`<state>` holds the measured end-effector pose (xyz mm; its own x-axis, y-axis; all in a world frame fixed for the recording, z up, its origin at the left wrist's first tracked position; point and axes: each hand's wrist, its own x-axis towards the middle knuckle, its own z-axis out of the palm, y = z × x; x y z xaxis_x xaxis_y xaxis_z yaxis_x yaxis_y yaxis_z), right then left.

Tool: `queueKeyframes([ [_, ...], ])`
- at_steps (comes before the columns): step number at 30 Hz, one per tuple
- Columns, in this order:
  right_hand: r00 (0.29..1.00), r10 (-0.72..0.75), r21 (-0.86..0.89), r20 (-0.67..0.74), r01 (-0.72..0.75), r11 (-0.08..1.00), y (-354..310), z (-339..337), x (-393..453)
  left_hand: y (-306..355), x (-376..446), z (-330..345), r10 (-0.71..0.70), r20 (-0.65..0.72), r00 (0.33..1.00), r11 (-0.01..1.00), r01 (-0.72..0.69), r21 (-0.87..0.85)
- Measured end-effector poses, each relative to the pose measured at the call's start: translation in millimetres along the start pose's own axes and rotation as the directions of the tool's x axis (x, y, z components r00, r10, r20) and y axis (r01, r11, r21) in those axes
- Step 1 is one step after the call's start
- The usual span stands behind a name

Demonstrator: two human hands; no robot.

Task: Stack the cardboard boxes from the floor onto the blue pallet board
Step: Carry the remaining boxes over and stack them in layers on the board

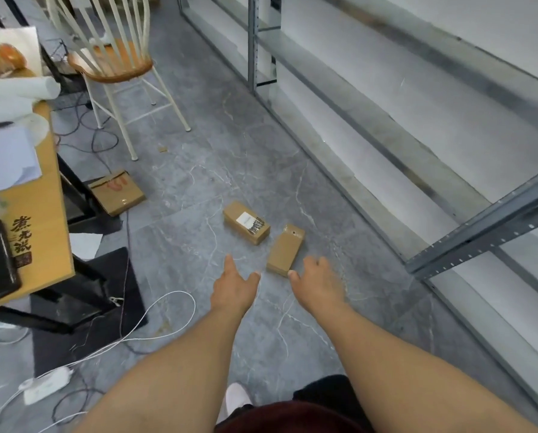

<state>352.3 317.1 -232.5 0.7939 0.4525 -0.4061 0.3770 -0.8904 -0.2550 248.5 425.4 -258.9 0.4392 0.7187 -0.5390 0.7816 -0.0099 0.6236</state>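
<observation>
Three cardboard boxes lie on the grey floor. A small box with a white label sits in the middle. A plain narrow box lies just right of it. A larger flat box rests by the table leg at the left. My left hand reaches out over the floor, fingers spread, holding nothing, just left of the plain box. My right hand is stretched out with relaxed fingers, its thumb tip at the near end of the plain box. No blue pallet board is in view.
A wooden table with papers and a black case stands at the left. A white chair is behind it. Grey metal shelving runs along the right. Cables and a white adapter trail over the floor near left.
</observation>
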Motion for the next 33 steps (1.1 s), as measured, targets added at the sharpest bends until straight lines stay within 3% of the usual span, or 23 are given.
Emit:
queueKeyframes([
  [8,0.998,0.055,0.046,0.030,-0.056,0.997,2.7,-1.5,80.6,37.6,72.8,20.6,-0.051,0.090,0.995,0.998,0.048,0.039],
  [21,0.943,0.215,0.139,0.255,-0.255,0.957,21.3,-12.1,297.3,145.3,252.3,91.1,-0.155,0.174,0.973,0.985,0.139,0.102],
  [27,0.864,0.336,0.207,0.375,-0.432,0.878,40.1,35.2,370.6,138.2,325.0,139.7,-0.198,0.253,0.947,0.977,0.170,0.130],
  [33,0.774,0.443,0.226,0.453,-0.580,0.783,63.2,121.7,431.8,93.8,406.5,193.2,-0.279,0.304,0.911,0.944,0.201,0.263],
])
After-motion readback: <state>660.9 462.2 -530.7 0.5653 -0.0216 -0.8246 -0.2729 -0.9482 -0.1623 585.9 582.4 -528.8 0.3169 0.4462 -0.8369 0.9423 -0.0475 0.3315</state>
